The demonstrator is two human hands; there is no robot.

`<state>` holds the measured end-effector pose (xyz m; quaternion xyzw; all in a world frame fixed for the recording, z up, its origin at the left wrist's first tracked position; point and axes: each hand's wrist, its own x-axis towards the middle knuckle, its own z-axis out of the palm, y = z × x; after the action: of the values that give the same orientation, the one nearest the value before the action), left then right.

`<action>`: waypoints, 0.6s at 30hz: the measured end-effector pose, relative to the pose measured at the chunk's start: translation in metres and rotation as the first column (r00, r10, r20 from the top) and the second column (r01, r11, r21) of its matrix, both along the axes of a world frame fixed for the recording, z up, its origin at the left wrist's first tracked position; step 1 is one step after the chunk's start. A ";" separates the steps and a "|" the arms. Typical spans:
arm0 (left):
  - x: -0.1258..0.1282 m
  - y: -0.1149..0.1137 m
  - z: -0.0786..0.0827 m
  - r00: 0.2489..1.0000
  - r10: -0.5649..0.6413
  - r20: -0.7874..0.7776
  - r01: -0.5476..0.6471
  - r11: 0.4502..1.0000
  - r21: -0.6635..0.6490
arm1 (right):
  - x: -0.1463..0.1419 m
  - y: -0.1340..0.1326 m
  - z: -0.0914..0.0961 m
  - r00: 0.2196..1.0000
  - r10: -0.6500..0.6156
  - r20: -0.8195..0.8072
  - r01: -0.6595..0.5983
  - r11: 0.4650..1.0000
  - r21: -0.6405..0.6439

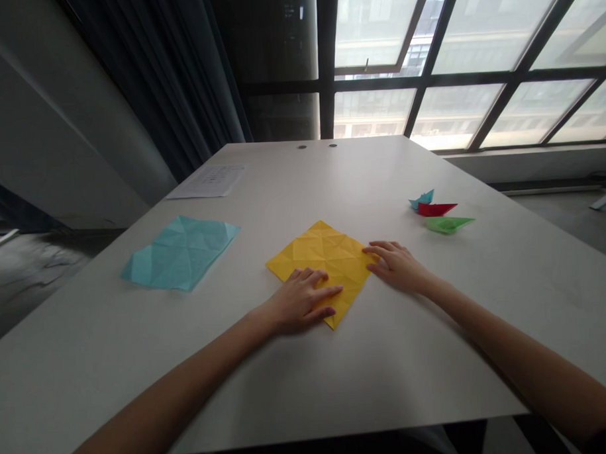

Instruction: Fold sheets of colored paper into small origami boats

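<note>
A square of yellow paper [324, 253], crossed by fold creases, lies spread on the table with one corner towards me. My left hand [303, 298] rests on its near left part, palm down, fingers spread over the paper. At the right corner of the sheet is my right hand [396, 267]; its fingertips and thumb touch the paper there, apart from each other, and hide the corner's tip. Off to the left lies a creased light blue paper [184, 251], its edges slightly raised, touched by neither hand.
Three small folded paper boats stand at the right: a blue one [422, 199], a red one [435, 210] and a green one [448, 224]. A printed white sheet [209, 181] lies at the far left of the white table [309, 392]. Beyond are a dark curtain [168, 79] and windows.
</note>
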<state>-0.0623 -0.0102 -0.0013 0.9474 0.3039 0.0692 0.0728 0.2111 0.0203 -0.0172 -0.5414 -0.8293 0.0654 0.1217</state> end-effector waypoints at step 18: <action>-0.013 0.068 -0.019 0.758 0.647 0.081 -0.652 0.753 0.093 | 0.023 0.016 -0.002 0.990 -0.114 -0.083 0.111 0.993 -0.038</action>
<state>-0.0752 0.0580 -0.0208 0.7839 0.6075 0.1284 -0.0039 0.2341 0.0365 -0.0194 -0.5862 -0.7902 0.0953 0.1512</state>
